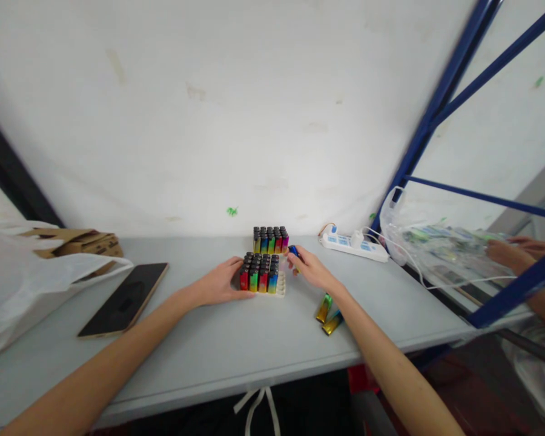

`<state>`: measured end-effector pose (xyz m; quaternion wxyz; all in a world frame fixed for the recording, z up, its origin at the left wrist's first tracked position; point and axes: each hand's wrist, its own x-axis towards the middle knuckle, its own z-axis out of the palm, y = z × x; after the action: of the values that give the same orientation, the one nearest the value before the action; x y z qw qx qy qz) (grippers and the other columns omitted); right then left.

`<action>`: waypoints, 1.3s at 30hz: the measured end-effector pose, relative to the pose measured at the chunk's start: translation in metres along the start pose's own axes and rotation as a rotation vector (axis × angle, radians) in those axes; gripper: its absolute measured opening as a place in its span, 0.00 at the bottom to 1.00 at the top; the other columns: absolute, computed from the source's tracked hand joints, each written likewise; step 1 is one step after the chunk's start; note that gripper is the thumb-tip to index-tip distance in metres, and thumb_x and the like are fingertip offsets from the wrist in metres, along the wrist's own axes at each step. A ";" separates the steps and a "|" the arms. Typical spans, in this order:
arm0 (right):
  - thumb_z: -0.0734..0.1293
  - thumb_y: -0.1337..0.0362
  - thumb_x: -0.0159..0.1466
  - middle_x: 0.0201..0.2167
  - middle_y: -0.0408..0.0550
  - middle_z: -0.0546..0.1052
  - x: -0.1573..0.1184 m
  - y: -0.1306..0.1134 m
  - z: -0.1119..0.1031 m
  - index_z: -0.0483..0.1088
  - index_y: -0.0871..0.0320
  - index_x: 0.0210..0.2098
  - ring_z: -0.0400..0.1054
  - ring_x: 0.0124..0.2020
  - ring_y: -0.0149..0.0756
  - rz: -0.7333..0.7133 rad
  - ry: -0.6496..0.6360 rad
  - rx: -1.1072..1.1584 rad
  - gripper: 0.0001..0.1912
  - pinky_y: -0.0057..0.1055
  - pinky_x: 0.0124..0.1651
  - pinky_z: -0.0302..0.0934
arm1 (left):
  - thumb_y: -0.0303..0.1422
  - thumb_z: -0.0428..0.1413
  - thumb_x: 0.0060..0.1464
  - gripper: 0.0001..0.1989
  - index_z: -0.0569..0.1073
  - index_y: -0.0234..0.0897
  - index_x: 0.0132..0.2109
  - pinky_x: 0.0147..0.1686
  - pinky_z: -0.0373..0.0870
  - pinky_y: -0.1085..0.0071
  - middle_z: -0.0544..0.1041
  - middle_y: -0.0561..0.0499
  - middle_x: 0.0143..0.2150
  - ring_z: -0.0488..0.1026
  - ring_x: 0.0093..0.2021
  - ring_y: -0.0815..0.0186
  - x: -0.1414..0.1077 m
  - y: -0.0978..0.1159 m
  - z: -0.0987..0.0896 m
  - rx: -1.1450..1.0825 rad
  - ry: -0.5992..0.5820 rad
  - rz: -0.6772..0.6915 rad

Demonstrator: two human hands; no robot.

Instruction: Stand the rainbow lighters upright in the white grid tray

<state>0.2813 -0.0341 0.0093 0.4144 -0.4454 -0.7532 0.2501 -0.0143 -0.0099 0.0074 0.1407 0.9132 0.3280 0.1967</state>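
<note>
Several colourful lighters with black tops (pixel 258 274) stand in rows in a white tray (pixel 280 286), whose right-hand column shows bare slots. My left hand (pixel 224 280) grips the left side of this tray, thumb along its front edge. Just right of the tray, my right hand (pixel 307 266) pinches a blue lighter (pixel 293 250) between its fingers, tilted. Behind stands a second block of lighters (pixel 270 240), packed upright. Near my right forearm two loose lighters, one green and gold (pixel 324 307) and one blue and gold (pixel 332 323), lie on the table.
A dark phone (pixel 125 300) lies at left beside a white plastic bag (pixel 9 284) and folded cardboard (pixel 86 242). A white power strip (pixel 354 246) with cables sits back right, near a blue metal frame (pixel 413 151). Beyond it, another person's hands (pixel 518 249) are over plastic-wrapped items.
</note>
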 end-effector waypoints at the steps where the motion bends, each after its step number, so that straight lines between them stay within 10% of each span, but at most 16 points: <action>1: 0.57 0.46 0.72 0.33 0.45 0.73 0.001 0.000 0.000 0.68 0.56 0.39 0.66 0.33 0.34 -0.035 -0.012 -0.030 0.21 0.30 0.36 0.62 | 0.56 0.62 0.52 0.34 0.71 0.37 0.57 0.59 0.69 0.55 0.74 0.41 0.57 0.72 0.56 0.48 0.000 0.000 0.000 0.003 -0.004 -0.001; 11: 0.59 0.49 0.73 0.20 0.42 0.73 0.000 -0.005 -0.002 0.68 0.58 0.27 0.66 0.23 0.33 -0.006 -0.048 -0.238 0.25 0.28 0.31 0.55 | 0.56 0.63 0.51 0.35 0.72 0.37 0.57 0.58 0.71 0.54 0.75 0.41 0.57 0.73 0.56 0.47 0.001 0.004 -0.005 -0.025 0.002 -0.014; 25: 0.68 0.55 0.69 0.32 0.48 0.79 0.002 -0.006 -0.007 0.74 0.61 0.46 0.70 0.31 0.35 -0.092 -0.234 -0.395 0.15 0.29 0.37 0.60 | 0.56 0.63 0.52 0.34 0.72 0.38 0.58 0.60 0.70 0.54 0.75 0.41 0.57 0.73 0.57 0.47 0.001 -0.003 -0.001 -0.023 0.008 0.006; 32: 0.60 0.53 0.73 0.33 0.53 0.80 -0.069 -0.043 -0.057 0.71 0.60 0.52 0.75 0.39 0.45 0.275 0.021 -0.768 0.19 0.34 0.43 0.60 | 0.56 0.62 0.52 0.34 0.73 0.36 0.56 0.61 0.69 0.55 0.75 0.41 0.57 0.73 0.57 0.48 0.002 -0.003 -0.001 -0.045 -0.014 -0.003; 39: 0.61 0.50 0.71 0.38 0.59 0.80 -0.146 -0.028 -0.042 0.65 0.59 0.62 0.76 0.43 0.53 0.560 -0.026 -0.869 0.26 0.37 0.42 0.61 | 0.55 0.62 0.53 0.31 0.74 0.37 0.55 0.60 0.70 0.56 0.75 0.42 0.57 0.73 0.56 0.47 0.001 -0.001 -0.004 -0.059 -0.009 0.006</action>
<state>0.3419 -0.1755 -0.0060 0.0989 -0.7579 -0.6444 0.0208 -0.0159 -0.0087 0.0105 0.1686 0.9105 0.3188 0.2025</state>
